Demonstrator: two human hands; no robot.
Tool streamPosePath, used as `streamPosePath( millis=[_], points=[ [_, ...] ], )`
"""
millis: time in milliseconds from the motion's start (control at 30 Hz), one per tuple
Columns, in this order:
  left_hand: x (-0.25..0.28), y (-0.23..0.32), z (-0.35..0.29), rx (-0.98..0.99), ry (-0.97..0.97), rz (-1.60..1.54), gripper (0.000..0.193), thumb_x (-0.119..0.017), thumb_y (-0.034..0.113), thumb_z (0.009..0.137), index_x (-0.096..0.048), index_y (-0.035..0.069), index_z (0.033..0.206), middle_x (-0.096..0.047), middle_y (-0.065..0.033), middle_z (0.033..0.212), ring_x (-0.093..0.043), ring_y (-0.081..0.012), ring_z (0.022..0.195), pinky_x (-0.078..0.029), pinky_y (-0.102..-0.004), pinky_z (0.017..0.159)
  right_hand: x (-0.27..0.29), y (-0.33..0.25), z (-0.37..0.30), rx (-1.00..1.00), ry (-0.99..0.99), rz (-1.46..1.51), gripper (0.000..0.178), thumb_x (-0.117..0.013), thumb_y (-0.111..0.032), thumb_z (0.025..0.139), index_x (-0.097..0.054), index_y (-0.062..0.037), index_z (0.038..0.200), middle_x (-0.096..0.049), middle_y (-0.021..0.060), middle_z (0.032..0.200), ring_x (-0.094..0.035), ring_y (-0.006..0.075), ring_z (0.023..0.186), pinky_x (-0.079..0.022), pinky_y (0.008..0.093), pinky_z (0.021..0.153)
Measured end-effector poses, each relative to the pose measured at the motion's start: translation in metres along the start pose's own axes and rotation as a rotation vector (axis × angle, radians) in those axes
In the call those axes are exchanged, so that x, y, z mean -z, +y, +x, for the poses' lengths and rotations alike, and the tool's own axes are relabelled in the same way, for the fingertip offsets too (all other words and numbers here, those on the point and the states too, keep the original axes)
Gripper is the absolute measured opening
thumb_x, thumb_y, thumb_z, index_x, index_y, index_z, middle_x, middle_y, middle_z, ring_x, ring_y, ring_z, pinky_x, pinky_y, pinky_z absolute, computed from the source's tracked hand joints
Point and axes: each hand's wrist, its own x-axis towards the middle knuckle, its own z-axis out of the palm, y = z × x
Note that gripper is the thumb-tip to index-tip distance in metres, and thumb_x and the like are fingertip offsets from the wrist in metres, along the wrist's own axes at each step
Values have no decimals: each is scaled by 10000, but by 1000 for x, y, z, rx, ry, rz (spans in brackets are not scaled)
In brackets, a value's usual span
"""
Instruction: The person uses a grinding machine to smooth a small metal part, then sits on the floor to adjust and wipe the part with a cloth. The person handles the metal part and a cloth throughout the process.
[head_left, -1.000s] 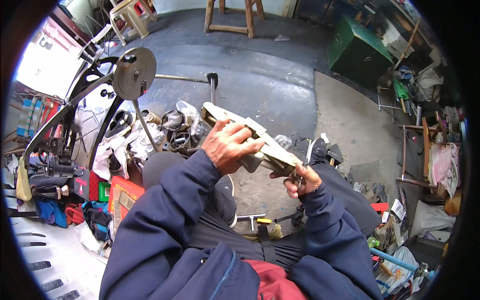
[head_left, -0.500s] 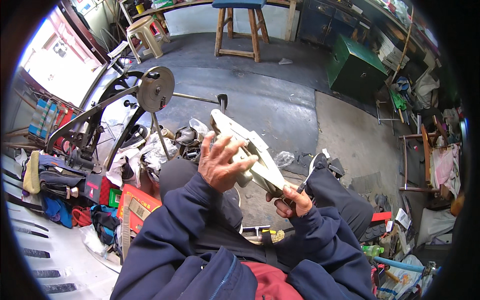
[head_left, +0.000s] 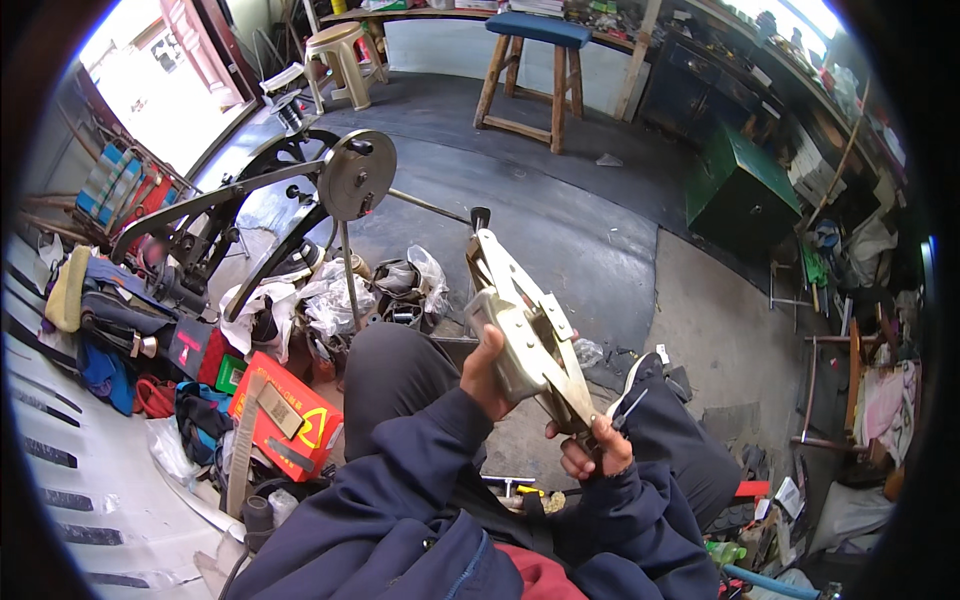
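A long, pale metal linkage (head_left: 530,335) with flat bars, slots and a rounded, box-like metal part (head_left: 505,350) is held tilted above my lap. My left hand (head_left: 484,380) grips the rounded part from the left, its thumb up along the side and the other fingers hidden behind. At the lower end of the linkage, my right hand (head_left: 597,452) is closed round the narrow tip. A thin, pale shaft (head_left: 632,403) sticks up beside that thumb; whether the hand holds it I cannot tell.
Left stands a black hand-cranked machine with a round wheel (head_left: 357,175). Below it lie bags, cloths and a red box (head_left: 290,415). Farther off are a blue-topped wooden stool (head_left: 540,30), a plastic stool (head_left: 345,65) and a green chest (head_left: 743,190). Clutter lines the right side.
My left hand has gone from spread fingers over the linkage to gripping its rounded side. The linkage is turned more upright, its rounded part now facing me. The view has swung leftward.
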Motion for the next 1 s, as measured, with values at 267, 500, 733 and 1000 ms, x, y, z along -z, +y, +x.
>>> streamPosePath(
  millis=[267, 500, 733, 1000],
  points=[
    [-1, 5, -8, 33, 277, -27, 632, -709, 419, 877, -481, 49, 1336, -633, -126, 1163, -654, -247, 1061, -533, -405, 949, 28, 14, 14, -93, -4, 65, 787, -589, -458, 941, -294, -14, 1521, -525, 332, 1308, -527, 184, 594, -430, 304, 500],
    [-1, 26, -7, -51, 321, 88, 481, -742, 288, 847, -534, 69, 1222, -581, -33, 1029, -599, -133, 956, -502, -308, 849, 31, 10, 21, 6, 39, -81, 845, -630, -54, 899, -155, -142, 1593, -479, 320, 1376, -673, 280, 834, -557, 359, 628],
    [16, 29, -8, -130, 454, 109, 680, -820, 244, 793, -447, 82, 1338, -552, -29, 1107, -557, -141, 1041, -461, -322, 925, 28, 48, 33, 339, 308, -998, 753, -583, 117, 865, -296, -36, 1545, -620, 137, 1243, -665, 219, 915, -558, 292, 696],
    [20, 35, -13, -179, 478, 154, 715, -824, 249, 796, -427, 87, 1369, -552, -25, 1105, -562, -138, 1028, -468, -317, 916, 9, 33, 28, 53, 69, -74, 883, -575, -193, 748, -273, -6, 1557, -359, 208, 1558, -393, 449, 1392, -450, 563, 995]
  ],
)
